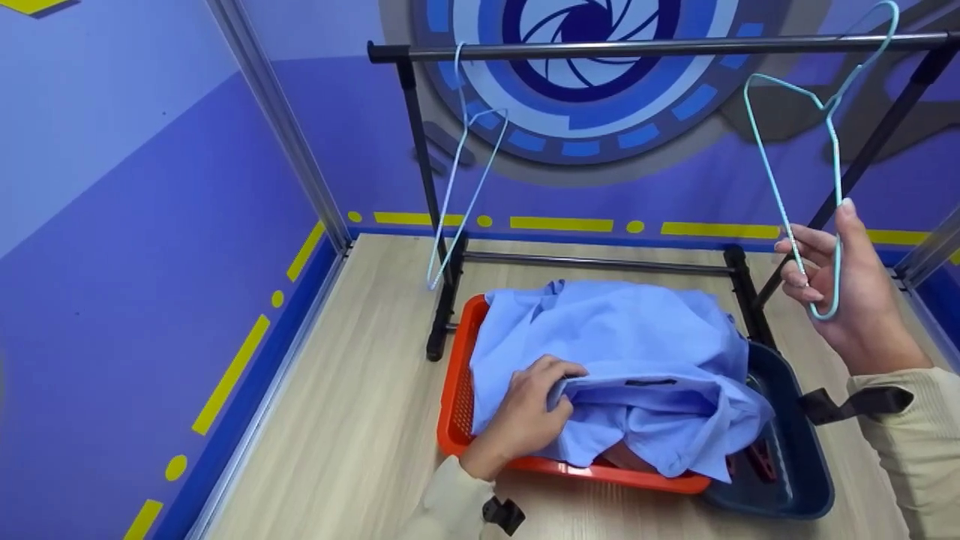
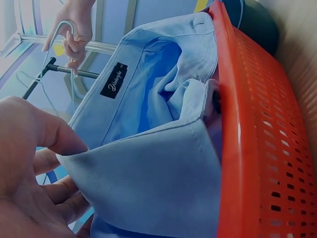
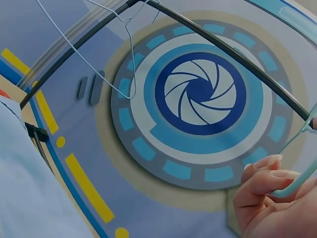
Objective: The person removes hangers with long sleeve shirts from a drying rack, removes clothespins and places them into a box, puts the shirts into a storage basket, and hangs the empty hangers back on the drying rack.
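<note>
A light blue collared shirt (image 1: 600, 330) lies over the orange basket (image 1: 452, 420). My left hand (image 1: 529, 411) pinches its collar (image 2: 148, 173) between thumb and fingers at the left side. The collar stands open, with a black label (image 2: 114, 80) inside. To the right, my right hand (image 1: 862, 292) holds a pale turquoise wire hanger (image 1: 835, 150) by one end, fingers curled about the wire. That hanger's hook reaches up at the rack's top rail (image 1: 600, 49); I cannot tell whether it rests on it. Only part of this hand shows in the right wrist view.
A second wire hanger (image 1: 451, 184) hangs at the rail's left end. Behind the basket stands the rack's lower bar (image 1: 600, 261). A dark blue basin (image 1: 814, 465) sits right of the basket, with a dark red object (image 1: 761, 461) in it. Walls close in the back and left.
</note>
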Tool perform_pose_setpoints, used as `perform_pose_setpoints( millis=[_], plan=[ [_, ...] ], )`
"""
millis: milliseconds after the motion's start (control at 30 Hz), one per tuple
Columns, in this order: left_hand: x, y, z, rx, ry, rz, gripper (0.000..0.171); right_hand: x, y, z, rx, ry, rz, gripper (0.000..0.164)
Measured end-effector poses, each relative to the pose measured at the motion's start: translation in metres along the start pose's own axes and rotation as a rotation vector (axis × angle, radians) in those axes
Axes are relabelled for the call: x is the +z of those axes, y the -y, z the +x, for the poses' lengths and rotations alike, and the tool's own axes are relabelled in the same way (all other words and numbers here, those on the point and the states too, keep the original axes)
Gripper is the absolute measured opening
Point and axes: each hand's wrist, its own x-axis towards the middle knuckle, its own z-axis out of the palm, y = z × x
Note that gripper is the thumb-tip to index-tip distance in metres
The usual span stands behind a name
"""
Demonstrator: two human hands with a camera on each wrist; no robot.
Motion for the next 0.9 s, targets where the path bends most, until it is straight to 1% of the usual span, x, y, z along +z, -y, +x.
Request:
perform_pose_setpoints(
  millis=[133,233,300,367,500,667,800,900],
  plan=[
    [0.0,0.001,-0.001,-0.011,0.011,0.005,0.038,-0.002,0.002,0.005,0.025,-0.028,-0.019,0.046],
    [0.0,0.001,-0.001,-0.014,0.013,0.001,0.038,-0.004,0.002,0.008,0.039,-0.041,-0.054,0.05],
    [0.0,0.002,-0.002,-0.012,0.009,-0.001,0.038,-0.006,0.001,0.01,0.044,-0.046,-0.081,0.054],
    [0.0,0.002,-0.002,0.0,-0.001,0.002,0.038,-0.007,-0.002,0.01,0.04,-0.044,-0.1,0.054],
    [0.0,0.003,-0.003,0.011,-0.018,0.012,0.038,-0.011,-0.007,0.009,0.027,-0.009,-0.103,0.05],
    [-0.001,0.004,-0.003,-0.015,-0.007,0.013,0.038,-0.012,-0.01,0.007,0.028,0.048,-0.099,0.05],
    [-0.001,0.004,-0.003,-0.024,0.003,0.017,0.038,-0.013,-0.008,0.005,0.034,0.083,-0.064,0.048],
    [-0.001,0.004,-0.003,-0.024,0.005,0.021,0.038,-0.014,-0.004,0.002,0.045,0.091,-0.069,0.05]
  ],
)
